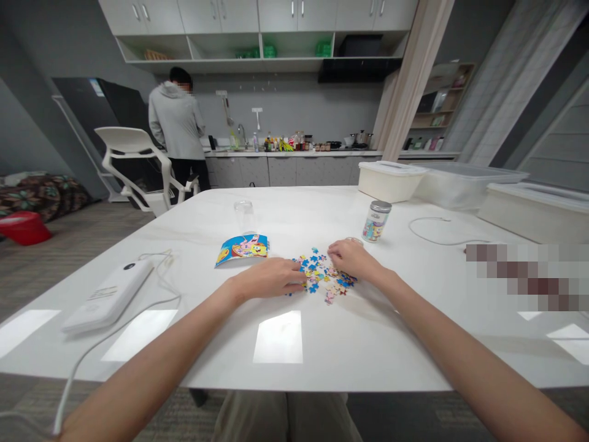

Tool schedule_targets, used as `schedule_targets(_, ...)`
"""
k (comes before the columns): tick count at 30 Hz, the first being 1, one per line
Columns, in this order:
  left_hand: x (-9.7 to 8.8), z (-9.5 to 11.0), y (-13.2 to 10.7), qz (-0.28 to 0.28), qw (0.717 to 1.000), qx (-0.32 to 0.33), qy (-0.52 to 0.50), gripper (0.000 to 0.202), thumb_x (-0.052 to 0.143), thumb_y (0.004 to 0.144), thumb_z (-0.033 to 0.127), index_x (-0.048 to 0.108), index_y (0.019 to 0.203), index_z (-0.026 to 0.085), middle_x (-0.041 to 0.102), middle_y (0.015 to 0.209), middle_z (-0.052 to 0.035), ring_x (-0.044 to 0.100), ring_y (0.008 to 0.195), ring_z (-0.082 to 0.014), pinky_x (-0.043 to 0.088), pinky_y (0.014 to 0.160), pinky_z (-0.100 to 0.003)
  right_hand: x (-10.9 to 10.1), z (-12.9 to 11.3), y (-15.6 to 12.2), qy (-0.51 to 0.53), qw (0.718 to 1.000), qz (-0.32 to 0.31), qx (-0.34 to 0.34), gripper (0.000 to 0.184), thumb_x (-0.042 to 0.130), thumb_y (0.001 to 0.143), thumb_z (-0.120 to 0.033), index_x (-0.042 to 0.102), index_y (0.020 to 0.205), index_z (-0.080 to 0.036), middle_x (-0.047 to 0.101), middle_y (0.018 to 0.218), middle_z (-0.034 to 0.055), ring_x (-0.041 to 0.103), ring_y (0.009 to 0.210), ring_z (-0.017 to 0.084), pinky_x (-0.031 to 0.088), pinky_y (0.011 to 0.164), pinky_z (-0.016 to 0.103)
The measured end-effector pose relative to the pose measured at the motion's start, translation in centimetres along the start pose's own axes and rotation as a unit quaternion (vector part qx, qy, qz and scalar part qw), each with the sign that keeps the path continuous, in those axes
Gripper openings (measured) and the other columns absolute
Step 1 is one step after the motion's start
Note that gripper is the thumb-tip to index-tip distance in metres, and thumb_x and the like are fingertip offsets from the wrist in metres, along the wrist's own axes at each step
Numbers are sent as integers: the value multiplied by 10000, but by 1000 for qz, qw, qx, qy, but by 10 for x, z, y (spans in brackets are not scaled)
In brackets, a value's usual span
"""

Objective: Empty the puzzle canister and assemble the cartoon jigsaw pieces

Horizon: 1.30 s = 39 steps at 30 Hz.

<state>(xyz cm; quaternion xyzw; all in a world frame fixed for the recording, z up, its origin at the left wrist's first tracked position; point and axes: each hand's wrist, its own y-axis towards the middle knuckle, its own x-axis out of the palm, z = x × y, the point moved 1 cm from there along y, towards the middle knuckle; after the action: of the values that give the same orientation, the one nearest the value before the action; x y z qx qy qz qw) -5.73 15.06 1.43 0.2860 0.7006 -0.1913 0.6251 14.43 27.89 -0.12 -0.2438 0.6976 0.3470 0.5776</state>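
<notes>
The jigsaw puzzle pieces (322, 277) lie in a loose heap on the worktop (350, 344), stretched sideways between my two hands. My right grip (353, 258) sits partly over the heap's upper edge, fingers curled down, so it is the nearer. My left grip (271, 277) lies low, its fingertips at the heap's left edge. Neither looks spread, but I cannot tell whether either pinches a piece. A printed cartoon pouch (242, 250) lies beyond my left grip.

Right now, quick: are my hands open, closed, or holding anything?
Left hand: palm down at the jigsaw pieces, cannot tell if holding any.
Right hand: curled over the pieces, also cannot tell.
</notes>
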Motion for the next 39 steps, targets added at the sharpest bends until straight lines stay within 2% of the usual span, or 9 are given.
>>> schedule_targets(3, 1, 0, 0, 4, 1000, 3, -13, 221, 484, 999, 318, 646, 1134, 254, 646, 912, -35, 602, 736, -136, 420, 642, -229, 0, 0, 0, 7, 1000, 2, -21, 284, 458, 844, -105, 668, 664, -171, 734, 933, 75, 634, 900, 194, 382, 857, 287)
schedule_targets(6, 0, 0, 1, -1, 1000, 12, -19, 204, 486, 996, 287, 662, 1085, 236, 639, 887, -36, 592, 733, -142, 414, 640, -237, 1, -2, 1, 22, 999, 26, -31, 234, 483, 846, -100, 709, 836, -160, 718, 1085, 97, 620, 1019, 213, 394, 920, 306)
schedule_targets(11, -4, 1, 1, 1, 999, 2, -40, 188, 519, 976, 306, 677, 968, 205, 648, 877, -39, 597, 748, -151, 409, 643, -253, -5, -13, 1, 208, 973, 94, -38, 195, 544, 821, -90, 693, 912, -176, 734, 958, 63, 650, 927, 187, 475, 842, 313)
schedule_targets(14, -5, 1, 0, -5, 998, -10, -54, 161, 530, 955, 270, 674, 958, 198, 662, 888, -43, 608, 775, -160, 417, 658, -258, -8, -24, -3, 333, 941, 12, -60, 195, 594, 793, -116, 669, 963, -173, 734, 876, 30, 663, 791, 153, 496, 727, 275)
schedule_targets(18, -5, 0, 0, -15, 999, -21, -48, 142, 534, 925, 236, 663, 896, 185, 656, 852, -41, 601, 741, -155, 411, 637, -257, -9, -33, -8, 376, 917, -99, -92, 177, 600, 758, -125, 699, 898, -171, 736, 854, 27, 660, 773, 146, 500, 725, 266)
schedule_targets(24, -4, 2, 0, -3, 998, -29, -64, 189, 547, 925, 341, 657, 965, 192, 656, 818, -34, 602, 722, -163, 415, 634, -270, -14, -37, -12, 375, 913, -122, -100, 182, 580, 718, -102, 721, 796, -187, 729, 802, -1, 641, 749, 134, 489, 695, 240)
schedule_targets(29, -5, 2, 0, -14, 997, -34, -74, 76, 566, 840, 218, 639, 827, 204, 642, 772, -10, 580, 678, -148, 372, 591, -273, -18, -46, -18, 410, 880, -219, -100, 129, 602, 770, -192, 706, 846, -195, 708, 842, 12, 645, 683, 138, 516, 560, 225)
schedule_targets(35, -3, -1, 0, -21, 996, -50, -77, 49, 539, 825, 225, 577, 807, 202, 614, 746, -10, 542, 661, -152, 370, 603, -289, -16, -40, -15, 300, 938, -129, -114, 221, 544, 765, -67, 699, 870, -185, 717, 857, 18, 654, 740, 141, 506, 668, 238)
schedule_targets(39, -3, 0, 1, -35, 994, -65, -83, 57, 550, 825, 244, 579, 845, 200, 620, 759, -12, 527, 651, -148, 370, 610, -288, -16, -36, -13, 261, 952, -88, -137, 234, 532, 768, -51, 698, 853, -190, 717, 872, 25, 650, 794, 150, 498, 712, 249)
